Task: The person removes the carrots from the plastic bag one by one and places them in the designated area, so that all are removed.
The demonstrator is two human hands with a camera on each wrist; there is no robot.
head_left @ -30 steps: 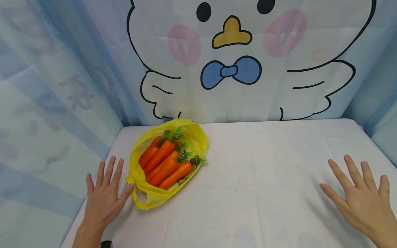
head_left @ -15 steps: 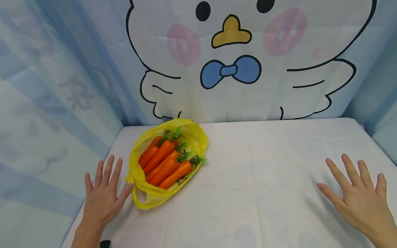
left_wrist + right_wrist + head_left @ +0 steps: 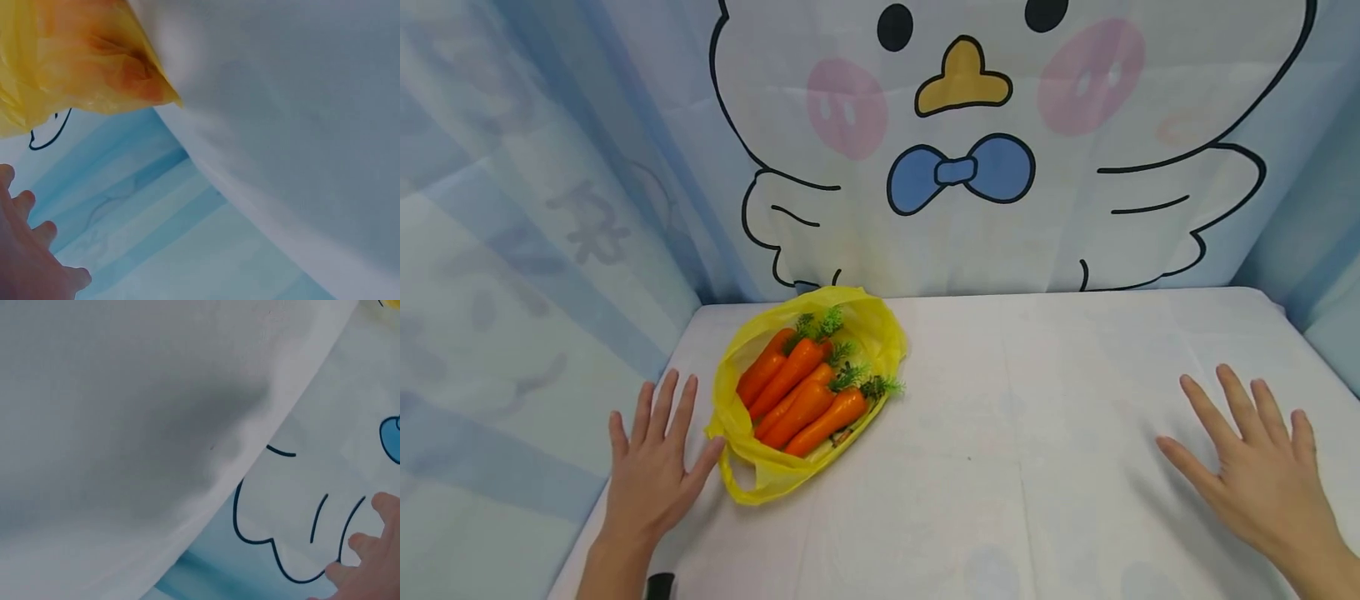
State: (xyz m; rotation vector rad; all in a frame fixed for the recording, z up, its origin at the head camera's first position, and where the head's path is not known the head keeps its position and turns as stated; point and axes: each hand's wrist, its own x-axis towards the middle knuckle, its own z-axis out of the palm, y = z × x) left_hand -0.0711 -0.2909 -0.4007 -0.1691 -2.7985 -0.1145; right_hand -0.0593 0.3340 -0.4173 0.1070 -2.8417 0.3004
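Observation:
A yellow plastic bag lies on the left half of the table, its mouth spread wide. Several orange carrots with green leafy tops are inside it. My left hand is spread flat just left of the bag, thumb near the bag's handle; whether they touch I cannot tell. Over the right side of the table, my right hand is held with fingers apart, holding nothing, its shadow on the cloth. In the left wrist view the bag shows at upper left, beyond the fingers.
A white cloth covers the table. Behind it hangs a curtain printed with a cartoon face and bow tie, and blue curtains close in the sides. A small black object shows by the left wrist.
My right hand has drifted slightly leftward and away from me. The left hand is nearly still. Bag and carrots have not moved.

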